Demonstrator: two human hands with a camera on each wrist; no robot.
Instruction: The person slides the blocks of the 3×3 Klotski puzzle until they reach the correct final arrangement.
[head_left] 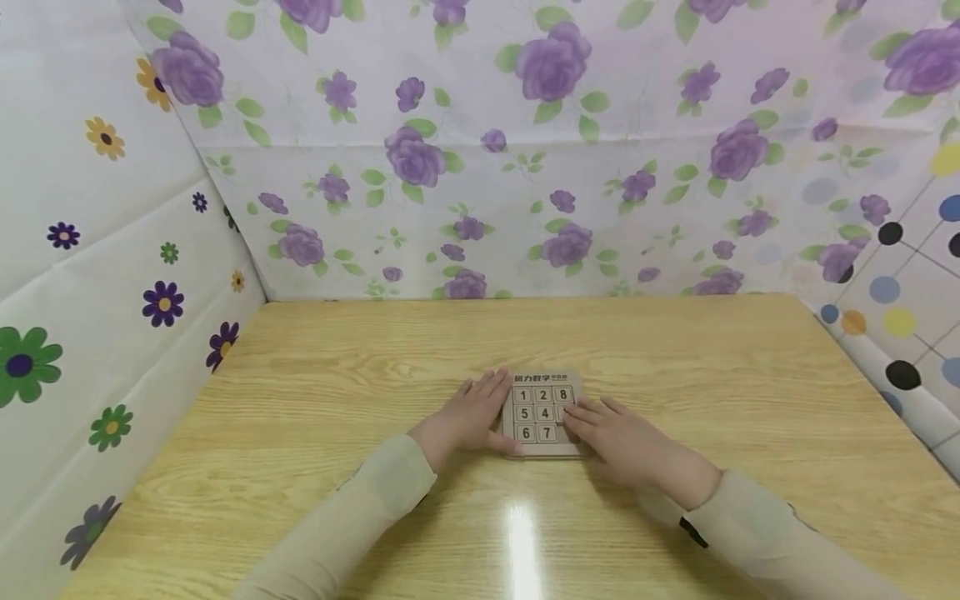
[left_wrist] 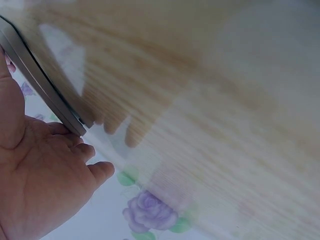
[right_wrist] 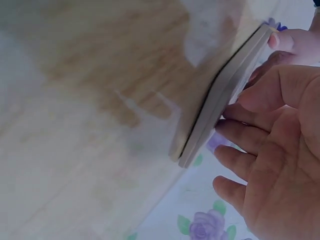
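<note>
A flat sliding number puzzle lies on the table, with square tiles in rows: 1, 2, 8, then 5, 4 and a partly covered one, then 6 and 7. My left hand holds the puzzle's left side, thumb at the near corner and fingers along the far part. With its fingers stretched out, my right hand touches the right-column tile in the middle row; its number is hidden. In the left wrist view the puzzle's edge meets the left hand. The right wrist view shows the right fingers over the board.
The wooden table extends around the puzzle on all sides. Behind it hangs a cloth with purple flowers. Further patterned cloths stand at the left and right. A bright light reflection lies on the near tabletop.
</note>
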